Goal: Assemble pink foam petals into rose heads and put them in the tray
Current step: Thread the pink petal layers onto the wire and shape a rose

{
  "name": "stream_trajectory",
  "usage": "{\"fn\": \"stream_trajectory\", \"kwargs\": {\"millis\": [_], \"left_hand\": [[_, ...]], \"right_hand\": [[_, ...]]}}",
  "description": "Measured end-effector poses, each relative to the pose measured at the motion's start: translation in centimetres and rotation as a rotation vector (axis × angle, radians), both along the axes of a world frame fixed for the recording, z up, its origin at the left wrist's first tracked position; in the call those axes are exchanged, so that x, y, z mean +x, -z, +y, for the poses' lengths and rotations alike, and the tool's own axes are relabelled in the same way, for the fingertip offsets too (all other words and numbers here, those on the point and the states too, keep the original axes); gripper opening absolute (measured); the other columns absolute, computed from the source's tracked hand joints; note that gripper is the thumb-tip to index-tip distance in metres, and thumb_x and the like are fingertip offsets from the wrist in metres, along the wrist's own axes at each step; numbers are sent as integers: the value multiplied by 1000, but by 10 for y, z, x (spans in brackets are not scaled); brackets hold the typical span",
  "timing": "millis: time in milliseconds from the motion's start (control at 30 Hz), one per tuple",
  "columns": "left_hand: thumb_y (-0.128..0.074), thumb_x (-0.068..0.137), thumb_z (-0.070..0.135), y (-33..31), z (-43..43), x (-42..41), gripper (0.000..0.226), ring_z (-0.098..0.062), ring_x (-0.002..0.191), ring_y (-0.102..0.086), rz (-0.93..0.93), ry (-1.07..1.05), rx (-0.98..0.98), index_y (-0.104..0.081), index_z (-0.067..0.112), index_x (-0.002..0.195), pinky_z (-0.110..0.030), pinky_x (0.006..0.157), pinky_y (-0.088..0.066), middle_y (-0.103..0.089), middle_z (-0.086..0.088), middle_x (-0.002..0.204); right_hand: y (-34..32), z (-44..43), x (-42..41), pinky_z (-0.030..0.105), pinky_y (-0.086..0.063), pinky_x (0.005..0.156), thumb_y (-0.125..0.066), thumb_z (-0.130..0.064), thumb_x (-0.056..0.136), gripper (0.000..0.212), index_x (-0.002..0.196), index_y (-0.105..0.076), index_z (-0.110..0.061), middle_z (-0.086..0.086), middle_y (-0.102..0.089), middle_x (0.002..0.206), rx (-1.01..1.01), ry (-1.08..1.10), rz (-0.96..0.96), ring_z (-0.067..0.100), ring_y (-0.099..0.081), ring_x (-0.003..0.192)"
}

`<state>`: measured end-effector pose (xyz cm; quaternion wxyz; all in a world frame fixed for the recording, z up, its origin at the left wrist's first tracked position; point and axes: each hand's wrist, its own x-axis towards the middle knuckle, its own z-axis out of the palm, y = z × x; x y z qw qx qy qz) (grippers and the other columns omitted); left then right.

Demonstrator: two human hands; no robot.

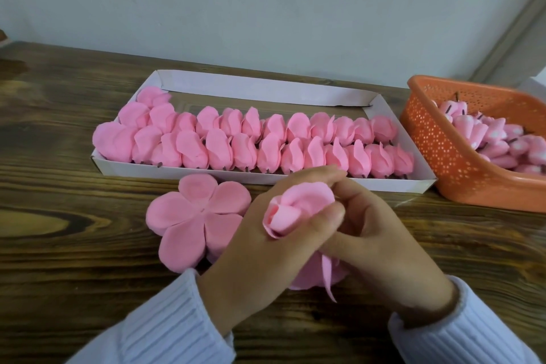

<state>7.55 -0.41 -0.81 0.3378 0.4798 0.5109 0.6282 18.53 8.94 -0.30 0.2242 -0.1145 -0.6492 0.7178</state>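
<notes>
Low in the middle of the frame, both hands are close together around one rose head (295,210). The left hand (254,242) curls its fingers round it. The right hand (384,242) pinches its petals from the other side. The foam looks very light, soft and bendy, so I think a hard squeeze could squash or tear it. It seems best to hold it gently near the bottom, where the petals meet. The tray (266,91), just above the hands, holds rows of roses.
</notes>
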Motion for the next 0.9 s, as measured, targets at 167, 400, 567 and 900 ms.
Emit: {"fn": "stream_trajectory", "kwargs": {"millis": [167, 400, 567, 900], "left_hand": [[-62, 63, 69, -2, 5, 1, 53, 17, 64, -61, -138, -135, -27, -72, 18, 59, 0, 60, -43, -69, 18, 59], [-51, 90, 29, 0, 5, -11, 31, 0, 106, -64, -105, -120, 50, -67, 20, 114, -10, 84, -46, -72, 13, 106], [-52, 88, 32, 1, 8, -11, 29, -1, 100, -66, -142, -180, 41, -69, 21, 108, -12, 82, -49, -74, 12, 101], [-57, 78, 51, -6, 4, -2, 12, 14, 69, -62, 19, -30, 8, -68, 55, 80, 0, 60, -42, -66, 29, 66]], "right_hand": [[-3, 1, -3, 29, -54, 86, -69, -10, 80, 32, 111, -63, -13, 7, -72, 103, 56, 9, 16, 20, -66, 98], [-5, 5, 1, 15, -47, 51, -76, -10, 76, 25, 96, -62, -5, 7, -68, 73, -61, 210, -72, 7, -61, 58], [-5, 4, 2, 18, -49, 51, -73, 2, 77, 22, 86, -65, -16, 2, -70, 66, 180, 383, -31, 8, -63, 59], [-8, -5, 2, 11, -49, 64, -72, -5, 75, 27, 91, -57, -20, -18, -70, 80, 602, 643, 178, 1, -67, 72]]}}
